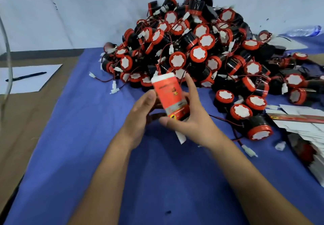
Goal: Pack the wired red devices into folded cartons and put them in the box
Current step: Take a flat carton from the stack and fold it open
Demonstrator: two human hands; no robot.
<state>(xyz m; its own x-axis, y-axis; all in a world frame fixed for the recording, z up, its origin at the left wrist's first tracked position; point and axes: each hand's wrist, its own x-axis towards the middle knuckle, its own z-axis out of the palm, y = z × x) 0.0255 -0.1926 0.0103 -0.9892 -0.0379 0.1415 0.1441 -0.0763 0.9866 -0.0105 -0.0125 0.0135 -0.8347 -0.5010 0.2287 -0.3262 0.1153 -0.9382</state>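
Observation:
An orange-red carton (171, 96) with white end flaps is held upright above the blue cloth, between both hands. My right hand (189, 119) grips its right side and lower end, fingers reaching up behind it. My left hand (140, 114) holds its left side, thumb on the front face. A white flap sticks out below the carton. Behind it rises a large pile of red-and-black wired devices (198, 53) with white connectors. Whether a device is inside the carton is hidden.
A stack of flat unfolded cartons (303, 128) lies at the right edge. White paper with a black pen (26, 76) sits on brown cardboard at the left. A plastic bottle (305, 31) lies far right. Blue cloth (87, 154) covers the table.

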